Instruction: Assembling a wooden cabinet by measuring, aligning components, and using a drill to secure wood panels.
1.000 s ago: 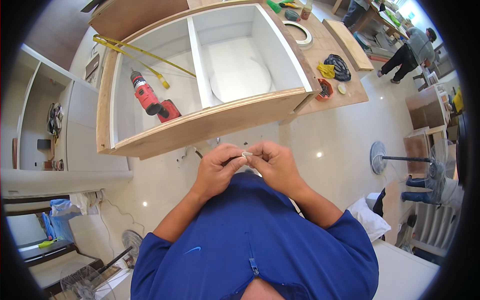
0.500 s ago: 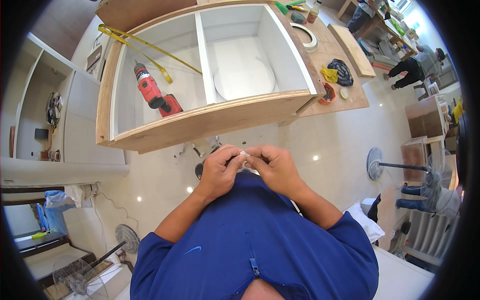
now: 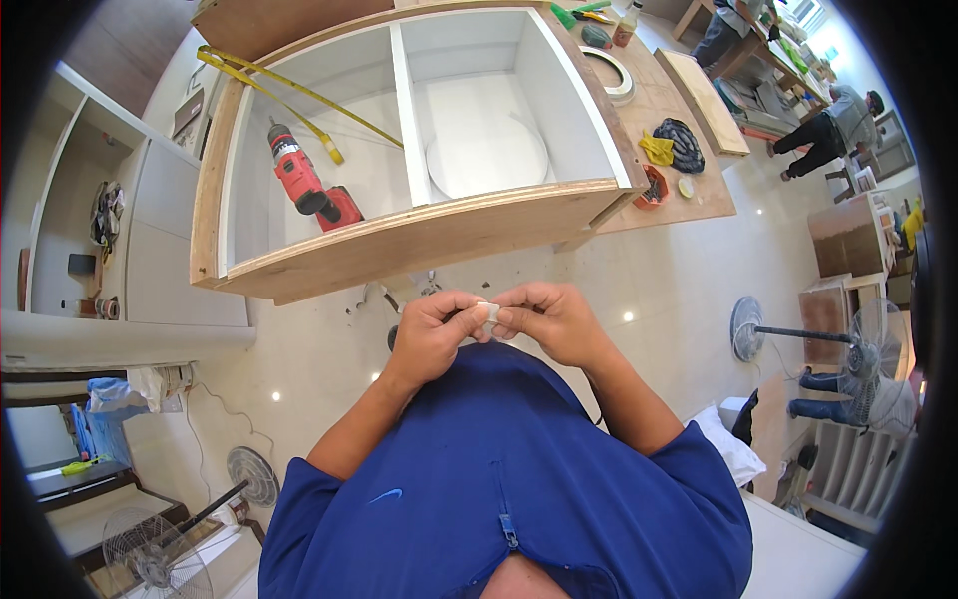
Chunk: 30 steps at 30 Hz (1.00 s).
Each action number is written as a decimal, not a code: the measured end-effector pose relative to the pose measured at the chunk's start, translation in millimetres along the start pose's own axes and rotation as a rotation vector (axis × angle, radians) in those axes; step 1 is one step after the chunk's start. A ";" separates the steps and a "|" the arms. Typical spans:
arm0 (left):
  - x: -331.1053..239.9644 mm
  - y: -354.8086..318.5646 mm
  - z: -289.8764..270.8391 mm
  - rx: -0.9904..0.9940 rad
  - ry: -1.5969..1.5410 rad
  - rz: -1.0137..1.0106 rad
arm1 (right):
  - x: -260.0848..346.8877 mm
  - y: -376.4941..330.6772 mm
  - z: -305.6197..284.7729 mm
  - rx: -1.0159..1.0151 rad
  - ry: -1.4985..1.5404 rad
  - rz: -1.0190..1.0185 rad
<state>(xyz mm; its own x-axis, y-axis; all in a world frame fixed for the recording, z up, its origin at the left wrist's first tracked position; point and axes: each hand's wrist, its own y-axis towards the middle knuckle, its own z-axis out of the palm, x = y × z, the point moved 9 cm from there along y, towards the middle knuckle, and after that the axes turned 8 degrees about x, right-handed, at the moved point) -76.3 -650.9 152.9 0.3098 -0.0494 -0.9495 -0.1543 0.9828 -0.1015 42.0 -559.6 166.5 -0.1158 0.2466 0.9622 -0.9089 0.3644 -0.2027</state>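
A small piece sits between left hand and right hand. From there, the cabinet box stands around 11 o'clock, drill and tape measure in its left compartment. The bench at 2 carries a bowl, a cloth bundle behind. Fans stand at 3 and 8.

A light-blue curved logo is standing out on the chest of a blue shirt, left of the zip. No words or numbers are coming through legibly: any print on the red drill inside the cabinet, the yellow tape measure across its edge or the bottle on the table is appearing too small to read.
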 end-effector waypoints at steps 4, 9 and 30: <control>6.9 -0.7 -1.3 0.017 0.108 -0.143 | -11.3 2.0 -7.6 0.009 0.047 0.015; -4.4 -2.0 2.6 0.057 0.163 -0.076 | -12.8 0.5 -9.1 0.072 0.075 0.016; -33.3 -8.4 15.6 -0.065 0.596 0.256 | -5.1 -0.2 0.4 -0.100 -0.068 -0.041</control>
<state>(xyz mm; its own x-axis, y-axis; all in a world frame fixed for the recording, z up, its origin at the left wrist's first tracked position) -70.7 -654.7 190.0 -0.3150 0.0762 -0.9460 -0.2162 0.9648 0.1497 42.7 -561.3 161.7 -0.1099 0.1692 0.9794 -0.8695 0.4611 -0.1772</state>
